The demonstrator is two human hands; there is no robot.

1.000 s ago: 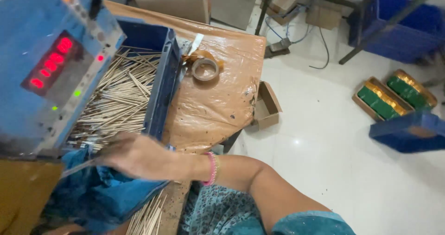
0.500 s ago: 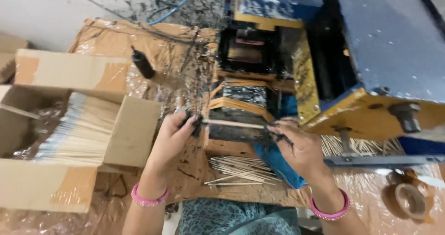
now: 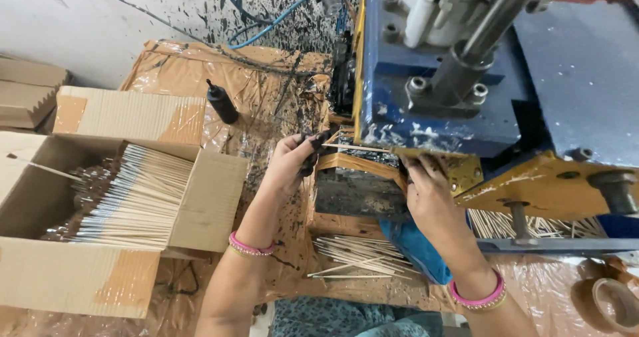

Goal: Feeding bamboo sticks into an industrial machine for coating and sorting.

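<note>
While the left hand (image 3: 291, 161) pinches one end of a thin stick (image 3: 363, 148) at the blue machine (image 3: 466, 77), the right hand (image 3: 432, 194) curls round the other end, with loose sticks (image 3: 356, 254) lying on the counter (image 3: 266, 91) below.

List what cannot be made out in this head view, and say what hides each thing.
- Right hand: fingertips hidden under the machine.
- Tape roll: cut off by the frame's corner.
- Box: its floor is hidden by sticks.
- Left hand: its grip on the thin stick is too small to judge.
</note>
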